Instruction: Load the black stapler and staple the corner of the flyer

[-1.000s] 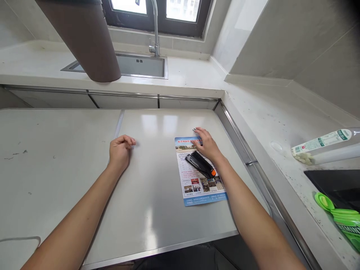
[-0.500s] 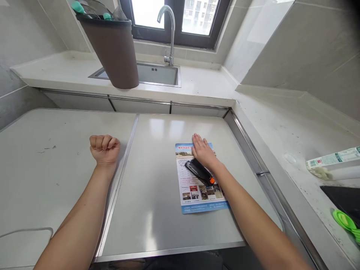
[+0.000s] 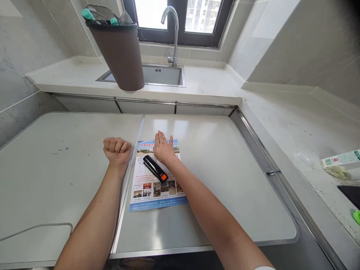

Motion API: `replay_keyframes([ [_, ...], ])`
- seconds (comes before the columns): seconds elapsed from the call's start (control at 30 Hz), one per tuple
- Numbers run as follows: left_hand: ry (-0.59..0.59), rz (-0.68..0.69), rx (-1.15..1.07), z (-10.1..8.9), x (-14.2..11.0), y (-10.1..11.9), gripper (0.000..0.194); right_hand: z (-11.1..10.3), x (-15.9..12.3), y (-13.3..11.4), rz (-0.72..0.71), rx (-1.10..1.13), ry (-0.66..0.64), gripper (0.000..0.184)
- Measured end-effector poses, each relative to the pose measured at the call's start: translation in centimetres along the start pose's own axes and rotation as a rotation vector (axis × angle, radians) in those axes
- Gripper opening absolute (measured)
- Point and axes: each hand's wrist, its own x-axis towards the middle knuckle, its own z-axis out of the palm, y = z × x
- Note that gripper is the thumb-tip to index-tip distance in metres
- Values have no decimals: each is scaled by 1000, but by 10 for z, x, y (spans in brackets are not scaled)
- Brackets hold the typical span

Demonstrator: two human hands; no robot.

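A printed colour leaflet (image 3: pixel 149 187) lies flat on the white table (image 3: pixel 225 157), near the seam between its two panels. A black stapler with an orange end (image 3: pixel 155 168) rests on the leaflet. My right hand (image 3: pixel 163 149) lies flat on the leaflet's top part, fingers stretched out, just right of the stapler. My left hand (image 3: pixel 116 149) is a closed fist resting on the table at the leaflet's left edge, with nothing visible in it.
A brown bin (image 3: pixel 120 52) with rubbish stands on the counter by the sink (image 3: pixel 163 75) and tap (image 3: pixel 171 30). At the right, a counter holds a white bottle (image 3: pixel 341 161) and a green item (image 3: pixel 356 216). A thin cable (image 3: pixel 36 228) lies at the table's left front.
My right hand has slid the leaflet with the stapler leftward across the table, up to my left fist. My left hand went from loosely curled to a fist. The view has tilted upward.
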Motion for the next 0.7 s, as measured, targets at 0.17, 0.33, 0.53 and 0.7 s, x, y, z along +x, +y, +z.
replay_keyframes([
  [0.17, -4, -53, 9, 1, 0, -2, 57, -5, -3, -2, -33, 10, 41, 58],
  [0.33, 43, -61, 61, 1, 0, -2, 58, -31, -17, 17, 32, 11, 160, 52],
  [0.53, 64, -66, 44, 1, 1, -2, 58, -83, -72, 124, 449, -218, 64, 41],
  [0.7, 119, -41, 94, 0, 1, -2, 58, -113, -125, 203, 709, -377, 167, 42],
])
